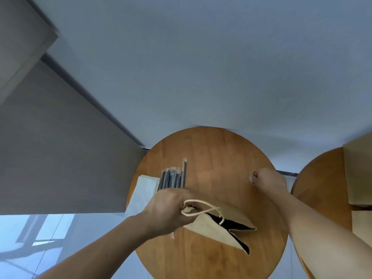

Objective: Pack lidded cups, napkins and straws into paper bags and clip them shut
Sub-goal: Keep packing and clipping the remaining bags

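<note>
Your left hand grips the paper bag by its top, over the round table. The bag's mouth is open. Your right hand curls its fingers round a small pale thing near the table's right edge. The straws lie just beside the napkins.

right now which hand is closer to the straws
Left. The left hand, gripping the paper bag, is at the straws' near ends; the right hand is by the table's right edge.

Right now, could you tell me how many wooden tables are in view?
2: the centre table, with the straws on it; the second table at the right edge, partly cropped.
</note>
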Action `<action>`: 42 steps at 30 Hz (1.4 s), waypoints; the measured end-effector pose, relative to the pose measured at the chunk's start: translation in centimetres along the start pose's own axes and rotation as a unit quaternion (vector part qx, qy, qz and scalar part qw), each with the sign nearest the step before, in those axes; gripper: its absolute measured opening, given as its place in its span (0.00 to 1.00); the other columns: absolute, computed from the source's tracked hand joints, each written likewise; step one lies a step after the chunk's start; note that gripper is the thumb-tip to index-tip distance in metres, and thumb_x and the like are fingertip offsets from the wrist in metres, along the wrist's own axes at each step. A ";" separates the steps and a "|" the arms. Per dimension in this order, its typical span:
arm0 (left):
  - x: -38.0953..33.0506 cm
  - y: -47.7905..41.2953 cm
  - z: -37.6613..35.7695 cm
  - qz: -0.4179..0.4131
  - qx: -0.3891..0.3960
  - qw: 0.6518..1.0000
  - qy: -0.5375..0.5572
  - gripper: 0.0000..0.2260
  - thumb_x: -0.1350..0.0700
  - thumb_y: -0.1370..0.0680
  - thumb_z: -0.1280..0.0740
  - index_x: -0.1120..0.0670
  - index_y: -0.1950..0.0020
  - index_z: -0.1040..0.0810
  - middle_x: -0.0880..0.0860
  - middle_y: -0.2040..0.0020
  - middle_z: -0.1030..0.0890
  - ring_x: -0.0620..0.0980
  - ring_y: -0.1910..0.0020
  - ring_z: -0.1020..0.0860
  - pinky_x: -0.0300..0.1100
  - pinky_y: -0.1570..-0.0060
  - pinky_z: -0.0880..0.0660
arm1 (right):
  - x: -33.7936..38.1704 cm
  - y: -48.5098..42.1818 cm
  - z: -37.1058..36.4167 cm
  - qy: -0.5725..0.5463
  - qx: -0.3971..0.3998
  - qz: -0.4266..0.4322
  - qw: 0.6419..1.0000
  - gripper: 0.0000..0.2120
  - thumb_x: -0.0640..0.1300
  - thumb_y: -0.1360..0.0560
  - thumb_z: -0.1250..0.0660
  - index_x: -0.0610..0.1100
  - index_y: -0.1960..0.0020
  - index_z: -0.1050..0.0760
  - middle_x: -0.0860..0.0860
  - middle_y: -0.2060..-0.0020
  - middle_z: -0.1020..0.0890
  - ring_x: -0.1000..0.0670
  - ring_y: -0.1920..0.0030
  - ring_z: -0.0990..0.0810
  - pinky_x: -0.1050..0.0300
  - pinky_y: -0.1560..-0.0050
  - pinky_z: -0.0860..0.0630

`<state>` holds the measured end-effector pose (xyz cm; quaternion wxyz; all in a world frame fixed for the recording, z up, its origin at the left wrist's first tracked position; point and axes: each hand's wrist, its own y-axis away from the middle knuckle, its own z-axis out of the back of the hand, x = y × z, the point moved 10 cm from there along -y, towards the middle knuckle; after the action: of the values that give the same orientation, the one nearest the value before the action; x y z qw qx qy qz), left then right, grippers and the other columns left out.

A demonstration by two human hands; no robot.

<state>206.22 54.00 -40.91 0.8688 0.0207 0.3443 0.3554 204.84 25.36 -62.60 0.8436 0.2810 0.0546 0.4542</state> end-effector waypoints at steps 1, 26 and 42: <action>-0.1 0.0 0.0 -0.006 -0.004 1.000 0.002 0.04 0.49 0.23 0.29 0.45 0.50 0.16 0.44 0.58 0.17 0.40 0.60 0.23 0.32 0.63 0.27 | 0.0 -0.3 -0.4 -0.007 0.008 -0.004 1.000 0.12 0.41 0.23 0.39 0.39 0.57 0.18 0.47 0.62 0.19 0.47 0.61 0.20 0.55 0.59 0.23; 2.1 -0.1 -1.1 0.020 0.028 0.999 0.018 0.06 0.47 0.24 0.31 0.44 0.49 0.18 0.41 0.55 0.18 0.42 0.57 0.21 0.39 0.60 0.24 | -2.2 -0.7 -1.1 -0.188 -0.088 -0.031 0.978 0.10 0.38 0.24 0.36 0.47 0.45 0.22 0.47 0.55 0.20 0.48 0.58 0.26 0.57 0.59 0.28; 3.3 -0.9 -1.4 0.078 0.055 0.995 0.001 0.14 0.41 0.25 0.31 0.42 0.68 0.29 0.42 0.72 0.25 0.40 0.71 0.26 0.34 0.73 0.37 | 6.9 17.8 11.9 -0.723 -0.066 0.068 0.685 0.07 0.36 0.29 0.25 0.45 0.53 0.18 0.42 0.60 0.16 0.47 0.61 0.17 0.57 0.61 0.20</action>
<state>207.59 55.07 -44.19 0.8356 0.0947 0.3613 0.4030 199.82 33.45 -42.23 0.6049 0.4686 -0.6214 0.1685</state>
